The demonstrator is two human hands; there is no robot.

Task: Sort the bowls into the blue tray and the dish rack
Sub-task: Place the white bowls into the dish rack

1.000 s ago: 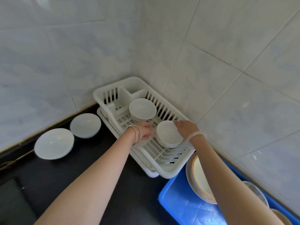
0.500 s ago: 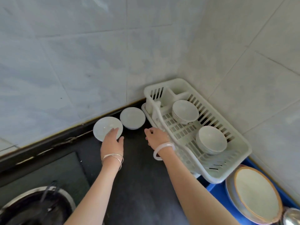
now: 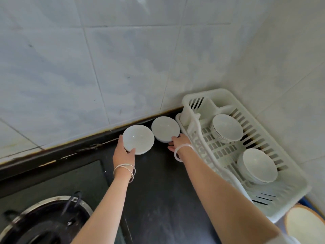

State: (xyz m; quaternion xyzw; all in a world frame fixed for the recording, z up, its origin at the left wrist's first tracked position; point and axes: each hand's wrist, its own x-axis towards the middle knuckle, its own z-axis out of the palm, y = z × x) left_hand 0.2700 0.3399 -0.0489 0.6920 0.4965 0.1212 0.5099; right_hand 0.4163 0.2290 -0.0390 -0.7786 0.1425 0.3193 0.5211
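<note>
**Clerk:** Item one?

**Checker:** Left bowl [image 3: 138,139], white, on the dark surface [image 3: 158,199] by the tiled wall [image 3: 105,67]. The left hand [image 3: 123,153] grips it: thumb over the near rim, fingers curled round the far left side. Two thin bangles [image 3: 125,170] on that wrist.

**Clerk:** Item two?

**Checker:** Right bowl [image 3: 165,131], white, just beside the first and close to the dish rack [image 3: 193,101]. The right hand [image 3: 178,142] meets its near edge with the fingertips. Whether those fingers clasp it or only touch it, I cannot tell. White bracelet [image 3: 182,150] on that wrist.

**Clerk:** Rack contents?

**Checker:** Two white bowls, both upright and apart from each other: far rack bowl [image 3: 226,128] toward the wall end, near rack bowl [image 3: 257,167] toward the near end. The rack is white slotted plastic and sits in the corner.

**Clerk:** The blue tray?

**Checker:** Blue tray [image 3: 303,203]: only a sliver shows past the rack's near corner. A brown-rimmed plate [image 3: 306,226] sits at the lower right edge there.

**Clerk:** Anything else?

**Checker:** Stove burner [image 3: 47,221], lower left, well apart from the bowls.
</note>
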